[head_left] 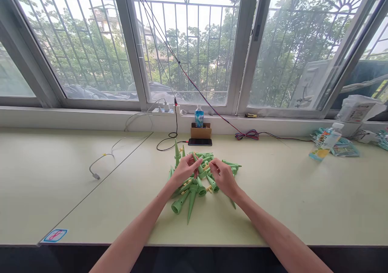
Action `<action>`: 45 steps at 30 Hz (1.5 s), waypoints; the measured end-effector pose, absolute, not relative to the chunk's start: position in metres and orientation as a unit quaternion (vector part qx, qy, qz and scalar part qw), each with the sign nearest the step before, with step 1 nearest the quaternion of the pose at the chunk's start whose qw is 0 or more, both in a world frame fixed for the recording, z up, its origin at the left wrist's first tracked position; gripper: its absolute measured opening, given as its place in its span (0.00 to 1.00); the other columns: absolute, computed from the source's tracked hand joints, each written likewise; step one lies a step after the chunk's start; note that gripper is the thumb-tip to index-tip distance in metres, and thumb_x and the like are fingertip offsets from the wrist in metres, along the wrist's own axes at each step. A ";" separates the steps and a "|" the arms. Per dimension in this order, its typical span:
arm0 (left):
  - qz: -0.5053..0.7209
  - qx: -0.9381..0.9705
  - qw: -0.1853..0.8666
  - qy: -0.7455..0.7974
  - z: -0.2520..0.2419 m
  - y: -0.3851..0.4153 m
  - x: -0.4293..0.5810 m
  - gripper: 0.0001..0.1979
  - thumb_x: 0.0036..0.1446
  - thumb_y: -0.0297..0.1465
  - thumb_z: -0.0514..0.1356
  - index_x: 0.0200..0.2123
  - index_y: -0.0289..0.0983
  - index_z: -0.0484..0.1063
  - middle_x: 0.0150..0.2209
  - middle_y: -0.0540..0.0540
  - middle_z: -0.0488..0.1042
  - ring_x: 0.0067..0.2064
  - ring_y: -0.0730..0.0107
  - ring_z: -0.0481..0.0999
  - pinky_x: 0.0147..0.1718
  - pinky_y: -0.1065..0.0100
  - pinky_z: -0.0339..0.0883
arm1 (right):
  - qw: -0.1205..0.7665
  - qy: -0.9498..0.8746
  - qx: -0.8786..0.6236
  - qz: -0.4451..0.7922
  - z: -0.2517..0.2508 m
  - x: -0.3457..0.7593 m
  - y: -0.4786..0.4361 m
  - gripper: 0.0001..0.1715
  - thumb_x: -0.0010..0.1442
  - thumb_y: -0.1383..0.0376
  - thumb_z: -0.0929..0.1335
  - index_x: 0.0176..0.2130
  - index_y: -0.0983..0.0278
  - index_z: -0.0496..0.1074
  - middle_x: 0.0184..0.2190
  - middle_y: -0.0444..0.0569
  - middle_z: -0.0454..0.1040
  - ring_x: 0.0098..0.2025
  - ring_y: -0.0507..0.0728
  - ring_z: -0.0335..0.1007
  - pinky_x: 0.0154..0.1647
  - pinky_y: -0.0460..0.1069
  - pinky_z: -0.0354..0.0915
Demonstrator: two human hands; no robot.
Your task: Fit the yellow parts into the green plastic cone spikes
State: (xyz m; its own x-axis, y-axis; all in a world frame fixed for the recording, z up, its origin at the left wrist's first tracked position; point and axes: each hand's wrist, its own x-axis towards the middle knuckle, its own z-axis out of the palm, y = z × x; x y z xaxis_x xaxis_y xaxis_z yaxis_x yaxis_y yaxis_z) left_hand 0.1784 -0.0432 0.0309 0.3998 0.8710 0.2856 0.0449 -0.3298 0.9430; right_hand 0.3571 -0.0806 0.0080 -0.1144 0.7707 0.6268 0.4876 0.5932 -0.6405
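My left hand (185, 169) is closed around a green plastic watering spike (199, 164), whose pointed end leans up and away. Just to its right, my right hand (224, 176) has thumb and fingers pinched together; whatever sits between them is too small to tell. A small yellow valve piece (206, 167) shows between the two hands. Under and around both hands lies a loose pile of green spikes (192, 198) with hollow collars, several carrying yellow valves. One spike (177, 153) stands upright at the pile's back left.
Behind the pile, a phone (200, 142) lies before a small cardboard box (201, 132) with a blue-labelled bottle (199, 117). A drink bottle (325, 142) stands at right. A white cable (103, 155) crosses the left tabletop; a power strip (166, 110) sits by the window.
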 end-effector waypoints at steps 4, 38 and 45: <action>0.439 0.689 0.463 0.343 0.029 -0.041 0.179 0.17 0.56 0.45 0.60 0.32 0.37 0.65 0.21 0.54 0.67 0.18 0.76 0.68 0.15 0.74 0.62 | 0.501 -0.738 -0.430 0.142 0.009 0.356 -0.081 0.16 0.68 0.60 0.58 0.31 0.63 0.65 0.24 0.43 0.67 0.24 0.52 0.59 0.27 0.46 0.55; 0.422 0.713 0.433 0.354 0.026 -0.040 0.177 0.16 0.55 0.44 0.61 0.30 0.37 0.64 0.19 0.55 0.66 0.17 0.76 0.68 0.15 0.74 0.60 | 0.480 -0.747 -0.439 0.136 0.005 0.357 -0.080 0.21 0.67 0.56 0.60 0.25 0.62 0.61 0.18 0.39 0.57 0.21 0.50 0.50 0.24 0.46 0.50; 0.434 0.710 0.430 0.350 0.027 -0.038 0.178 0.17 0.56 0.46 0.60 0.31 0.37 0.65 0.20 0.54 0.67 0.18 0.75 0.69 0.15 0.74 0.62 | 0.482 -0.735 -0.453 0.146 0.007 0.355 -0.083 0.14 0.66 0.55 0.62 0.36 0.62 0.67 0.19 0.40 0.64 0.21 0.51 0.57 0.25 0.46 0.55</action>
